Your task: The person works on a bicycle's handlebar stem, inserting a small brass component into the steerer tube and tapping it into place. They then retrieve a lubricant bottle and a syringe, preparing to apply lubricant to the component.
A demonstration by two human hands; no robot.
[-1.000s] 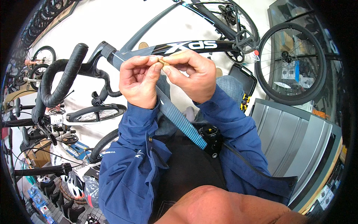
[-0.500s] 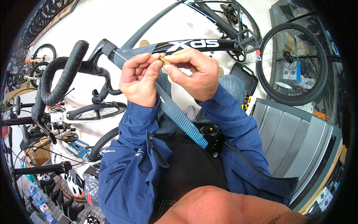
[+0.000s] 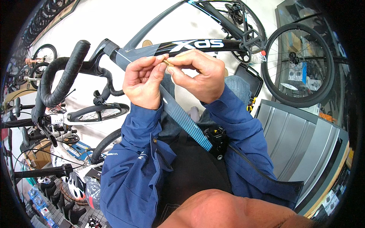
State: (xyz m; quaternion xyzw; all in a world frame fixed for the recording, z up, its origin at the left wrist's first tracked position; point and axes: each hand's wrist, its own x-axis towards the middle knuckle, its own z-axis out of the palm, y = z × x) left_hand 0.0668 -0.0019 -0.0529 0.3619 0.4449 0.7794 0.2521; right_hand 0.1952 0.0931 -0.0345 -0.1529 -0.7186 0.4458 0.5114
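Between the fingertips of both hands is a small brass-coloured metal part (image 3: 168,63); most of it is covered, and its exact kind cannot be made out. My left hand (image 3: 143,84) pinches it from the left between thumb and fingers. From the right, thumb and forefinger of my right hand (image 3: 203,79) close on the same part. Just beyond the hands lies the grey and black bicycle frame (image 3: 152,50). A fork blade (image 3: 181,114) with light blue stripes slants below the hands toward my lap, a black brake caliper (image 3: 215,137) at its end.
A black drop handlebar (image 3: 68,74) stands at the left. Loose against a glass case at the right is a bicycle wheel (image 3: 265,62). Nearer on that side stands a grey metal cabinet (image 3: 294,140). An open black case (image 3: 249,80) lies beyond my right knee. More bicycles and packaged goods fill the left.
Both hands have shifted very slightly to the right, still pinching the brass-coloured part. The bicycle has not visibly moved.
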